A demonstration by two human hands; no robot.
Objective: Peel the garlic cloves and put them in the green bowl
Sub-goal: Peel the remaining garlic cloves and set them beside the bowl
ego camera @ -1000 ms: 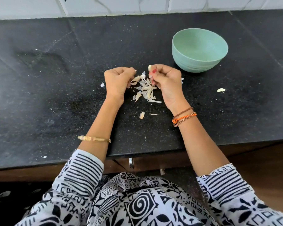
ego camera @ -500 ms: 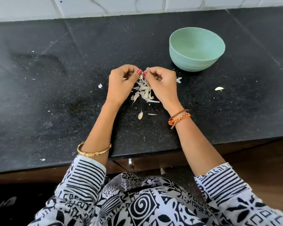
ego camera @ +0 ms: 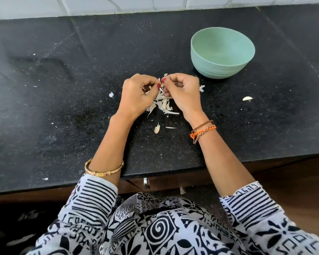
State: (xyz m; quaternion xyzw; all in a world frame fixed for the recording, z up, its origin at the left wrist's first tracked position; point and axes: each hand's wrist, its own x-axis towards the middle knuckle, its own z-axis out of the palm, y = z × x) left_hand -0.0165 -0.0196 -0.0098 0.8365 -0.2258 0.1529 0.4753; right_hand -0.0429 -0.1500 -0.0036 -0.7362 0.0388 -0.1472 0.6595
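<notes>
Since a second ago, our left hand (ego camera: 136,94) has closed the gap to our right hand (ego camera: 182,91), and the two now meet fingertip to fingertip above the counter (ego camera: 63,107). Together we pinch a small pale garlic clove (ego camera: 162,87), mostly hidden between red-painted nails, both hands curled tight. Papery white peels (ego camera: 164,104) lie heaped on the counter beneath our hands, with a few scraps strewn toward the front edge. Our green bowl (ego camera: 222,52) sits toward the back right, apart from our hands.
</notes>
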